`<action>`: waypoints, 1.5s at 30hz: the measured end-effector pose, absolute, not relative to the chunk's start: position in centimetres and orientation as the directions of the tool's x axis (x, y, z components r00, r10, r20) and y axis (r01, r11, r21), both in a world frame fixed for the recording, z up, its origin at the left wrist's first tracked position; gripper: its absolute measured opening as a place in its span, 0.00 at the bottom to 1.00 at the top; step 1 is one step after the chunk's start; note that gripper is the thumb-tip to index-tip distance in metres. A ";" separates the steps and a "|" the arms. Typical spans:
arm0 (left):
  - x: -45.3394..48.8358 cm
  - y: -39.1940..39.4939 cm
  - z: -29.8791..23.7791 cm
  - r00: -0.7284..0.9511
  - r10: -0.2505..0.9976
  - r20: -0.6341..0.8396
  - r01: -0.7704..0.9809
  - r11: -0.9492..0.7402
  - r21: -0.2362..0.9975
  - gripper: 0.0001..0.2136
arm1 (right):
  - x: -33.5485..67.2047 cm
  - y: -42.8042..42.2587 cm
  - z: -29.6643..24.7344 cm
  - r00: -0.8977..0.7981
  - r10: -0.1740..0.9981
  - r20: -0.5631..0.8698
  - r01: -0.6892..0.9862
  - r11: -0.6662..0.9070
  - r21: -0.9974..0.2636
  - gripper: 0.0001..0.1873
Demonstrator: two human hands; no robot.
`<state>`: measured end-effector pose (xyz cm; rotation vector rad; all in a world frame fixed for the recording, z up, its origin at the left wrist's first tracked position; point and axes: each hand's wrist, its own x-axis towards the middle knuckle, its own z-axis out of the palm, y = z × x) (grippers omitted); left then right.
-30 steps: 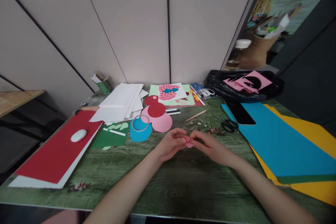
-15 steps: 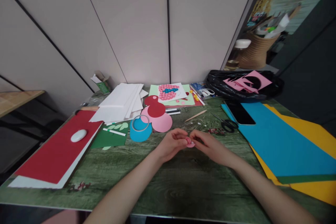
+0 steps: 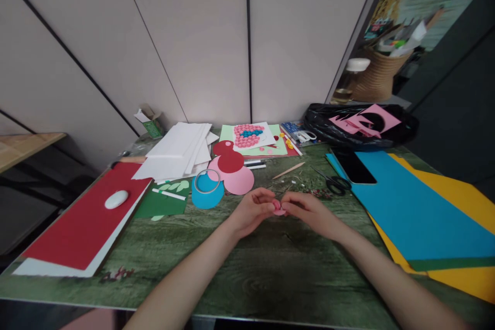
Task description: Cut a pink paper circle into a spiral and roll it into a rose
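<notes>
Between my two hands, above the middle of the table, is a small curled piece of pink paper [image 3: 278, 211], rolled on its upper part with a flat rounded edge below. My left hand [image 3: 255, 211] pinches its left side between thumb and fingers. On the other side, my right hand [image 3: 307, 211] closes thumb and forefinger on the paper's right edge. Fingertips hide part of the roll. Beyond my left hand lie pink and red paper circles [image 3: 238, 180], and a roll of tape [image 3: 207, 191] rests on blue paper circles [image 3: 208, 202].
Black scissors [image 3: 337, 185] and a pointed wooden stick [image 3: 288, 170] lie past my right hand. A phone [image 3: 353, 166] rests on blue sheets [image 3: 421, 206] at right. A white mouse [image 3: 116, 199] sits on red paper [image 3: 83, 227]. Farther back is a pink-and-blue butterfly picture [image 3: 249, 135].
My right hand has shifted slightly left and its fingers have come nearer to the left ones on the pink paper. The paper has turned a little. Nothing else has moved.
</notes>
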<state>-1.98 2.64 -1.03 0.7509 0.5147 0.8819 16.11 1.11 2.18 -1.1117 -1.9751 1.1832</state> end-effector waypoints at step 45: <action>-1.5 2.6 -0.6 0.490 0.870 -0.053 -0.493 0.327 0.806 0.12 | 16.0 2.0 0.6 -0.294 0.954 0.065 0.449 0.197 -0.872 0.12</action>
